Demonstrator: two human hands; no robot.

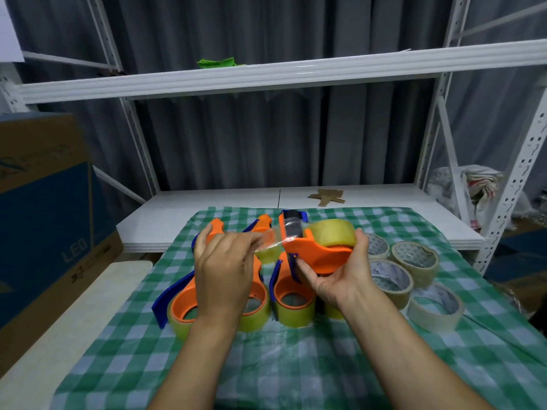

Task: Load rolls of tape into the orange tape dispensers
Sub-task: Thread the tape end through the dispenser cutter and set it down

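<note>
My right hand grips an orange tape dispenser from below, lifted above the table, with a clear yellowish tape roll seated on it. My left hand pinches the loose clear tape end and holds it stretched toward the dispenser's blue-edged cutter head. Several orange dispensers with tape rolls in them lie on the green checked cloth under my hands. Several loose tape rolls sit to the right.
A large blue and brown cardboard box stands at the left. A white shelf frame rises behind the table, with cardboard scraps on its lower board and a green item on the upper one.
</note>
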